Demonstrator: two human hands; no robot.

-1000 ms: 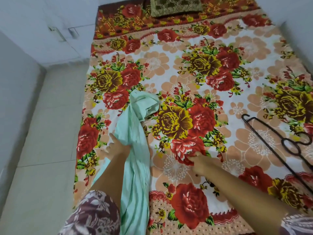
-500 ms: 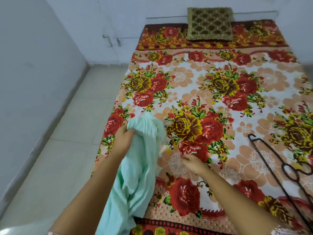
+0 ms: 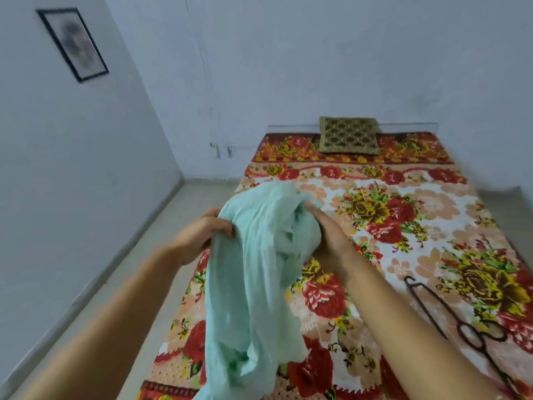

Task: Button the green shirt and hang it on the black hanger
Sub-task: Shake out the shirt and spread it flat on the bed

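The pale green shirt hangs bunched in the air above the left side of the bed, its lower end trailing toward the bed's near edge. My left hand grips its upper left fold. My right hand holds the upper right part, fingers tucked into the cloth. No buttons or collar can be made out in the crumpled fabric. The black hanger lies flat on the bed at the right, apart from both hands.
The bed carries a floral sheet in red, yellow and peach. A green patterned pillow rests at its far end against the wall. Tiled floor runs along the bed's left side. A framed picture hangs on the left wall.
Both hands have lifted the shirt off the bed; my right hand moved from the sheet onto the cloth. The view has tilted upward, showing the walls.
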